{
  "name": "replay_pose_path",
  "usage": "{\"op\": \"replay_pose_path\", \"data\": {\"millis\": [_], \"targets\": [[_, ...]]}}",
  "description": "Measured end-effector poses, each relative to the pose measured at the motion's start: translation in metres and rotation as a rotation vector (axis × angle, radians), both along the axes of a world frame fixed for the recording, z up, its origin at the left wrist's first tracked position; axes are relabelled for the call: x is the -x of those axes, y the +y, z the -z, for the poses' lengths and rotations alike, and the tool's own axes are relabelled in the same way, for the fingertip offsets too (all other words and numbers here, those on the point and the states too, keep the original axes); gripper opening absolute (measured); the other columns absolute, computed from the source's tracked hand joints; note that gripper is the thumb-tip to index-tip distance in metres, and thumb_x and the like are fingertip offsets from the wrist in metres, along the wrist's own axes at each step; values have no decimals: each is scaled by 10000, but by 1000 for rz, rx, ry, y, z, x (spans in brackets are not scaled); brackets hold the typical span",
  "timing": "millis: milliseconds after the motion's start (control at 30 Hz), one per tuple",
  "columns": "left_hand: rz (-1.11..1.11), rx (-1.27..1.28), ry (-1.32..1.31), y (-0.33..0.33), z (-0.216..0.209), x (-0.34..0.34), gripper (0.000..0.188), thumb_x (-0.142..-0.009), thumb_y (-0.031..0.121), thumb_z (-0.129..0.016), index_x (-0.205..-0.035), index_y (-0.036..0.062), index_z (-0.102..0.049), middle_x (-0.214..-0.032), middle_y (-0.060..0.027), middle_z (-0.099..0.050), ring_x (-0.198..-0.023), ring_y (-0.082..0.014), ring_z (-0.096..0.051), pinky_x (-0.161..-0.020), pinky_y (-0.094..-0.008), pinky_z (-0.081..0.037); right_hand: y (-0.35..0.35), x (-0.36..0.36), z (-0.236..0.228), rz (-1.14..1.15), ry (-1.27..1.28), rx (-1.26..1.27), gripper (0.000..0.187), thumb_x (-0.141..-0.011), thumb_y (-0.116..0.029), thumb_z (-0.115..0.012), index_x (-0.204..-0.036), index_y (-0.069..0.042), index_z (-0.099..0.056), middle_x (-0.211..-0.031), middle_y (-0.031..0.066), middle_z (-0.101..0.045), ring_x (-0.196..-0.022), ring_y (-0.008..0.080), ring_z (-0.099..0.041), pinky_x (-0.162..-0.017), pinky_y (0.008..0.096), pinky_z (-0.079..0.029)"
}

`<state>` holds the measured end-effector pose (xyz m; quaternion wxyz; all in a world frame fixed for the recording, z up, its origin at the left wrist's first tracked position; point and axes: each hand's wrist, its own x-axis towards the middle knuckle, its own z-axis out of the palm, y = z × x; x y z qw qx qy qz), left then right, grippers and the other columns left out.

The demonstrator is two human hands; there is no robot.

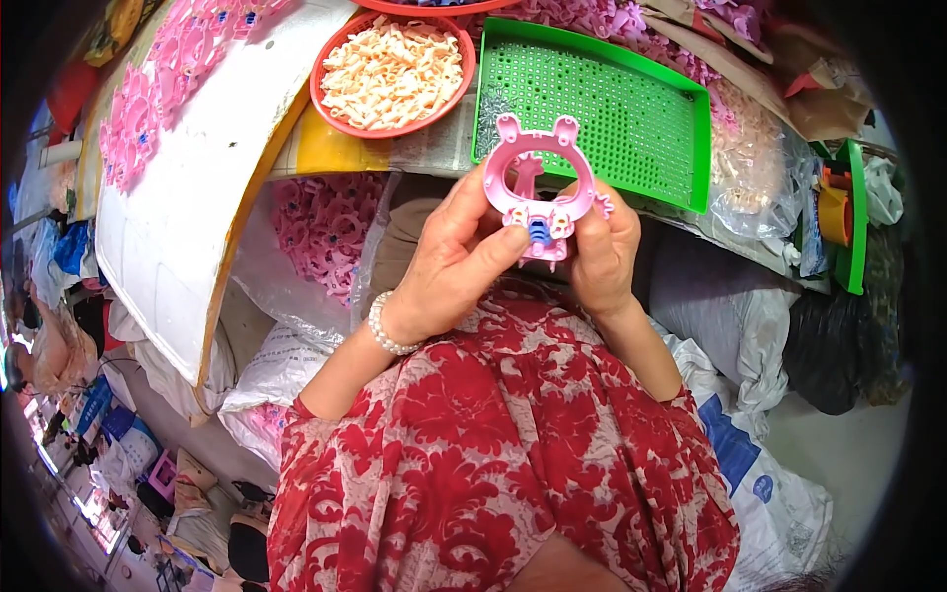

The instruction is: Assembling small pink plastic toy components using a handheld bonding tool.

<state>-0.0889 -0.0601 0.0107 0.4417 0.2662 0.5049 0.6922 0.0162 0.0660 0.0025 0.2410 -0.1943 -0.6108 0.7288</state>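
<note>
Between my two hands is a pink plastic toy part with a round ring, two ear-like knobs on top and a smaller lower section. A blue piece sits in the middle of that lower section, with small cream bits on either side of it. My left hand grips the part's left side, its thumb pressed next to the blue piece. On the other side, the fingers of my right hand close around the part's right edge. Some fingers of both hands are hidden behind it.
Ahead stands a green perforated tray with small metal bits at its left end. A red bowl of cream plastic pieces is beside it. Pink parts lie on a white board; an open bag below holds more.
</note>
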Motion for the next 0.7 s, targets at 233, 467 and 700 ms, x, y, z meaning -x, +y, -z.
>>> {"op": "replay_pose_path", "data": {"millis": [233,467,700], "targets": [[41,44,-112,-2,-9,1,467,-884,137,-565,-1291,3,-378,-1123,-32,-470,-981,-95,-478,-819,-237,-425,-18,-1,1,-46,-17,92,286,-903,-331,-510,-860,-49,-538,-669,-18,-541,-516,25,-432,-450,175,-322],[-51,-10,-191,-1,-6,-5,479,-888,91,-561,-1317,15,-362,-1068,-27,-521,-880,-78,-514,-765,-238,-464,-11,0,10,30,9,-214,235,-916,-241,-503,-841,-25,-553,-699,-3,-564,-549,26,-454,-471,177,-344],[43,-4,-255,-5,-7,-2,510,-888,79,-557,-1342,24,-331,-1043,-35,-537,-790,-75,-538,-643,-229,-498,-15,1,-6,-70,19,96,220,-912,-220,-515,-874,-6,-549,-707,-4,-569,-565,38,-464,-494,187,-367]]}}
